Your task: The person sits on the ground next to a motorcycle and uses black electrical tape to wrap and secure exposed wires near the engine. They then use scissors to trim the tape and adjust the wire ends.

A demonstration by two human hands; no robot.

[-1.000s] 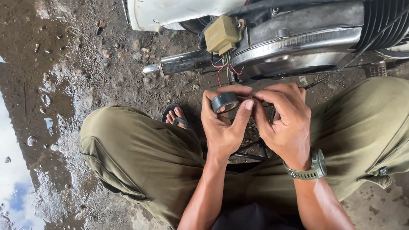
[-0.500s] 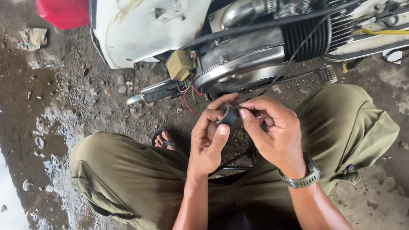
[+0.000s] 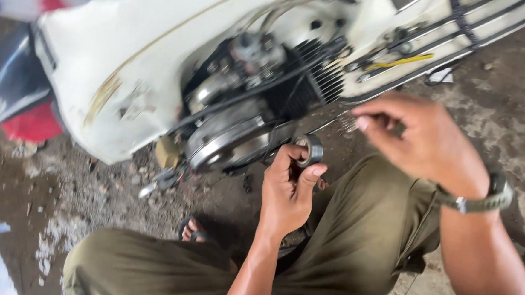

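Note:
I squat beside a white scooter (image 3: 129,68) whose engine (image 3: 246,122) lies bare. My left hand (image 3: 287,193) pinches a small dark metal ring (image 3: 309,150) between thumb and fingers, just below the round engine cover. My right hand (image 3: 424,141), with a green watch (image 3: 481,198) on the wrist, hovers further right near the scooter's lower edge, fingers loosely curled; the blur hides whether it holds anything.
Black cables (image 3: 265,88) and a yellow wire (image 3: 399,62) run along the scooter's body. A red part (image 3: 33,123) shows at the left. My olive trousers (image 3: 366,231) and a sandalled foot (image 3: 195,229) rest on wet gravelly ground (image 3: 92,192).
My hands have come apart: the right moved off to the right, the left kept the ring. The view tilted up, bringing more of the scooter in.

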